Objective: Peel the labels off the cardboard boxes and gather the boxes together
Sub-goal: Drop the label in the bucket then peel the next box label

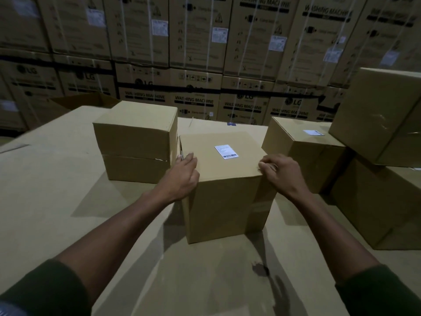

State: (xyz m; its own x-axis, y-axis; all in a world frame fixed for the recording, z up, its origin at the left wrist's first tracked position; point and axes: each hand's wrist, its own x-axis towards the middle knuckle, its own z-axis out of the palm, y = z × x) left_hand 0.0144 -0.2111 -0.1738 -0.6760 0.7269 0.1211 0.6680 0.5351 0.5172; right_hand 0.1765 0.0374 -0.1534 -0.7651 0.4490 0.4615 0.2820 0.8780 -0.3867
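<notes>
A tall cardboard box stands in the middle of a cardboard-covered surface, with a white barcode label stuck on its top. My left hand presses against the box's upper left edge with the fingers laid along it. My right hand grips the upper right corner, fingers curled over the top edge. A plain box with no visible label stands touching its left side. To the right, another box carries a white label on top.
At the far right a large box bears a tilted taped box. A wall of stacked washing machine cartons fills the background. An open carton flap shows at the back left. The cardboard surface stretches towards me.
</notes>
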